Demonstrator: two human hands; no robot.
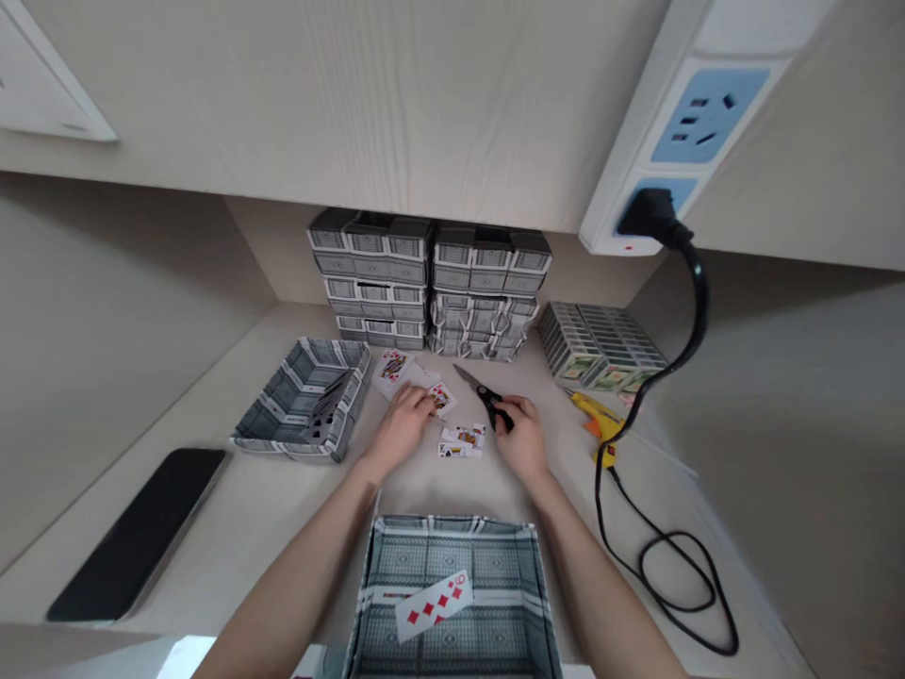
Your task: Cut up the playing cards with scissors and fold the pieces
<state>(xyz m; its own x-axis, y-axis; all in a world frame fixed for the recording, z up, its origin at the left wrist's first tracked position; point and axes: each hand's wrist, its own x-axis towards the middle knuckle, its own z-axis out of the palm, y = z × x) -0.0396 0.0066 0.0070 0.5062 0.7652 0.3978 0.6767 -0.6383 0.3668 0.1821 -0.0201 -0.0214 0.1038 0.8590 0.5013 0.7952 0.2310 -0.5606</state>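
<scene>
My left hand (406, 420) is at the middle of the desk, fingers curled together at the edge of a face card (442, 400). Loose playing cards (393, 366) lie just beyond it. With its fingers around the black handles, my right hand (521, 432) holds scissors (478, 389), whose blades point away to the left. Between the hands lie cut card pieces (463, 438), a king among them. Nearest to me, between my forearms, stands an open box made of playing cards (456, 538). A strip of a nine of diamonds (433, 605) lies in it.
Left, another card box (283, 401) holds some cards; a black phone (138, 533) lies nearby. Card-made boxes (431, 283) are stacked at the back, beside packs of cards (600, 344). Right are a yellow glue gun (600, 420) and a looped black cord (697, 302) from the power strip (697, 113).
</scene>
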